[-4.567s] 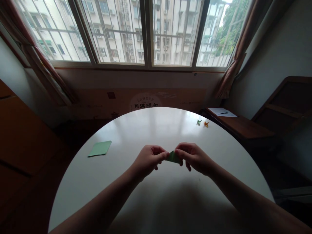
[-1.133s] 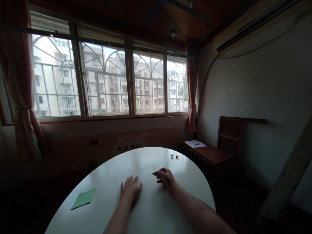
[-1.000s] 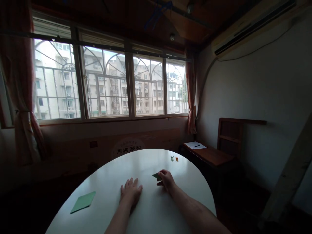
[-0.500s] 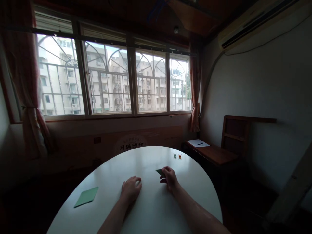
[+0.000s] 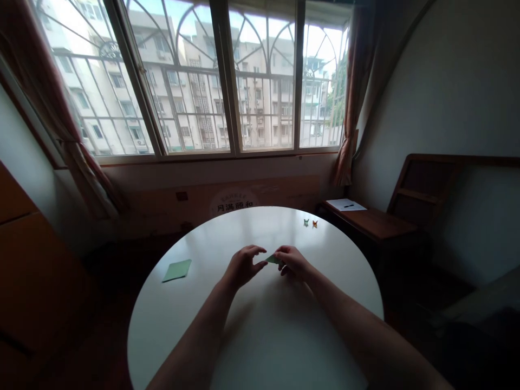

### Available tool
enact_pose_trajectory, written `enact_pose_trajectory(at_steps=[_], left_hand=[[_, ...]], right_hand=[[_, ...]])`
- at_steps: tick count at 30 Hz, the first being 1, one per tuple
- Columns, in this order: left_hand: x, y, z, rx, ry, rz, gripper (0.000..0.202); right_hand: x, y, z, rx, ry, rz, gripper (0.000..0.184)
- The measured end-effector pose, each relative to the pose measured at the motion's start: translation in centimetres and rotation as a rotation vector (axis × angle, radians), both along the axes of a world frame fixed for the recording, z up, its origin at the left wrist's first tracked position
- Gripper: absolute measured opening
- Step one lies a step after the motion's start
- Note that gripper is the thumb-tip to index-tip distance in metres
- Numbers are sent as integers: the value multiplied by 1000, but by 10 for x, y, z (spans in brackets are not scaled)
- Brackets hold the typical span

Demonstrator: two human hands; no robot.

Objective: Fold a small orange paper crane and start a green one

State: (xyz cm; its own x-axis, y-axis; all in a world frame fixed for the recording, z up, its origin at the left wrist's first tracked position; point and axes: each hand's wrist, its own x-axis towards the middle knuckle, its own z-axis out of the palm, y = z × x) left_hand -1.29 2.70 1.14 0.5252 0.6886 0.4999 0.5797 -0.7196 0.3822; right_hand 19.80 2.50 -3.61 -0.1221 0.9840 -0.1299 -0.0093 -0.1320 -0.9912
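Observation:
My right hand [image 5: 293,260] pinches a small folded piece of green paper [image 5: 272,259] above the table. The paper's pointed end sticks out to the left of the fingers. On its other side, my left hand [image 5: 244,265] is raised with thumb and fingers apart, the thumb tip close to the paper's point; whether they touch I cannot tell. Flat green paper [image 5: 177,270] lies on the left of the round white table [image 5: 260,336]. Two small folded paper figures, one green [image 5: 306,222] and one orange [image 5: 314,223], stand near the far right edge.
Beyond the table on the right is a brown wooden chair [image 5: 377,223], with a white sheet [image 5: 345,205] and a dark pen on its seat. A cardboard panel with printed characters [image 5: 234,206] stands under the barred windows. Curtains hang at both sides.
My left hand has lifted off the tabletop and come over beside the green paper, its fingers spreading. My right hand still pinches the paper. The camera view has tilted down.

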Motion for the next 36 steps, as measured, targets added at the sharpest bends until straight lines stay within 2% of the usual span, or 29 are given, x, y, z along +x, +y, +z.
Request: enact_pose_trajectory(at_steps=[6,12,17,22,29,36], left_hand=[[7,-8,4,-28,11,-83,17],[7,-8,5,-94,-82,-45,13],[11,-4,-3,-274,-245,-40,5],[21,-1,-10,-558,-449,-21,25],[22,-13,1,-832,-612,-61,39],[27,-22,9,-956,-682,-183,39]], right_hand=[[-2,-10,7,33,19,46,24],[-4,-12,8,61,76,44,22],[-4,-12,12,65,164,15,24],[-5,-16,16,85,261,-20,28],[-4,-18,18,145,332,1,38],[-3,-24,26,152,384,136,39]])
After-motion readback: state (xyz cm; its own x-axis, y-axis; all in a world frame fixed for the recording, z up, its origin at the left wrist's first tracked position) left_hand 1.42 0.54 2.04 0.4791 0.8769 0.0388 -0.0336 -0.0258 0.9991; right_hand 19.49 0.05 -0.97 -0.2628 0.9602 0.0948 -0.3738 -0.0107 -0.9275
